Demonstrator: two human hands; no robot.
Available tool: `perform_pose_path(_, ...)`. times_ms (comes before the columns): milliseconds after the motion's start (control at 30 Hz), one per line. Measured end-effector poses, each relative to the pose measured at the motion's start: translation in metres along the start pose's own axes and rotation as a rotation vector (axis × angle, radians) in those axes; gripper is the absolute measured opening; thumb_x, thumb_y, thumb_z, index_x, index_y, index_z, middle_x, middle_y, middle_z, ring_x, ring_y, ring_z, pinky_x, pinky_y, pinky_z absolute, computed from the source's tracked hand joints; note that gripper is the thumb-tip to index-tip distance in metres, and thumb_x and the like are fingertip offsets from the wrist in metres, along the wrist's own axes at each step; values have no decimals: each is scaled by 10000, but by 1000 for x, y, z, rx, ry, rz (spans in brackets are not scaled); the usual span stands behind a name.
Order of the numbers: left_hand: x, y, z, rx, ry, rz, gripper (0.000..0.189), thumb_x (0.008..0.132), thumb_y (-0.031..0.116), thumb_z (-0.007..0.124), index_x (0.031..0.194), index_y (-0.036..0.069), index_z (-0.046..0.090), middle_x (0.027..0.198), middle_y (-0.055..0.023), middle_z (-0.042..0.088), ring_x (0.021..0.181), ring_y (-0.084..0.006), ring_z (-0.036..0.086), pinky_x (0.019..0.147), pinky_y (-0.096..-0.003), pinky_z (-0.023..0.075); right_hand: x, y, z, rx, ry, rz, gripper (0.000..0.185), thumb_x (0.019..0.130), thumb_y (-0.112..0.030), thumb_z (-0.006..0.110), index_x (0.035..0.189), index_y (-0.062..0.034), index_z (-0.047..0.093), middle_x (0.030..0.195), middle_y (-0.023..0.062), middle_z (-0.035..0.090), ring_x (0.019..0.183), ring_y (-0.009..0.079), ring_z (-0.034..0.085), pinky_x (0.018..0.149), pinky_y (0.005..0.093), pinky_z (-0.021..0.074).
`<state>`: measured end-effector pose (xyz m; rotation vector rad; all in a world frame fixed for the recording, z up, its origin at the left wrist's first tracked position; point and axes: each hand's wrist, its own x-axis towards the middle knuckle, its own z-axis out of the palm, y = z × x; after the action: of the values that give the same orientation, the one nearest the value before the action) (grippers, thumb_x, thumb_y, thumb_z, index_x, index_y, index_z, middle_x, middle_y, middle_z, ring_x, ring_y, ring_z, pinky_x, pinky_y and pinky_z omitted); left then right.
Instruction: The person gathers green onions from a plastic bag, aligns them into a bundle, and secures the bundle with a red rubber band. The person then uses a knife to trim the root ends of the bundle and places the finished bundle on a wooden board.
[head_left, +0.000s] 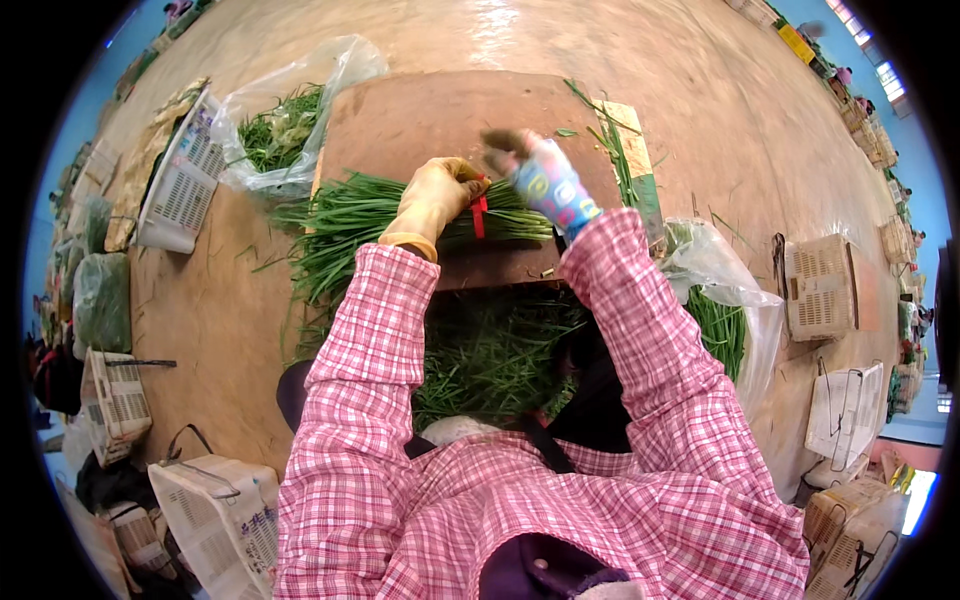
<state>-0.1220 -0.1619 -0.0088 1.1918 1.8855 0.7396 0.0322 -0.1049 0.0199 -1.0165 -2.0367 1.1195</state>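
A thick bunch of garlic chives lies sideways across a brown board, leaf tips to the left and pale stalk ends to the right. Round its stalk part runs a red band. My left hand, in a yellowish rubber glove, lies on the bunch with its fingers pinching at the band's top. My right hand is raised just above the stalk ends; it is blurred, and a blue patterned covering wraps its wrist. Whether its fingers hold anything is unclear. Loose chive leaves fill the space below the board, before my lap.
Behind the board's left side sits a clear plastic bag of greens. Another plastic bag with chives stands at right. Loose leaves lie along the board's right edge. Plastic crates stand on both sides, including a beige crate.
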Motion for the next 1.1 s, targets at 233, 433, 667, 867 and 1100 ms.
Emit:
perform_pose_path(233, 16, -16, -8, -13, -116, 50, 227, 812, 182, 719, 980, 34, 683, 887, -55, 687, 803, -124, 603, 762, -274, 469, 20, 45, 18, -273, -390, -79, 781, 821, -246, 721, 1442, -59, 285, 1301, 179, 531, 1084, 304, 590, 932, 368, 475)
perform_pose_path(433, -2, 6, -19, 87, -117, 46, 202, 847, 191, 695, 971, 32, 687, 853, -34, 685, 781, -101, 575, 740, -292, 464, 19, 35, 17, -290, -432, -12, 772, 779, -172, 732, 1425, -65, 324, 1121, 184, 639, 1048, 267, 611, 878, 345, 492)
perform_pose_path(667, -69, -1, -9, 373, 323, 640, 303, 750, 97, 720, 1037, 194, 703, 866, -99, 662, 826, -292, 622, 732, -368, 510, 28, 70, 25, -312, -347, -82, 723, 768, -251, 720, 1396, -109, 391, 1180, 174, 614, 1079, 307, 596, 909, 385, 463)
perform_pose_path(867, -62, -35, 44, 61, 518, 667, 182, 711, 97, 714, 879, 165, 724, 820, -36, 651, 767, -243, 615, 657, -332, 506, 14, 27, 17, -368, -380, 41, 601, 747, -260, 716, 1297, -123, 518, 1168, 171, 618, 1075, 305, 598, 903, 388, 468)
perform_pose_path(1100, -63, -31, 44, 144, 540, 690, 173, 660, -28, 724, 798, 70, 689, 793, -66, 646, 732, -233, 604, 656, -314, 506, 14, 22, 17, -358, -280, -45, 237, 761, -288, 712, 926, -120, 731, 895, 103, 702, 863, 263, 667, 786, 366, 507)
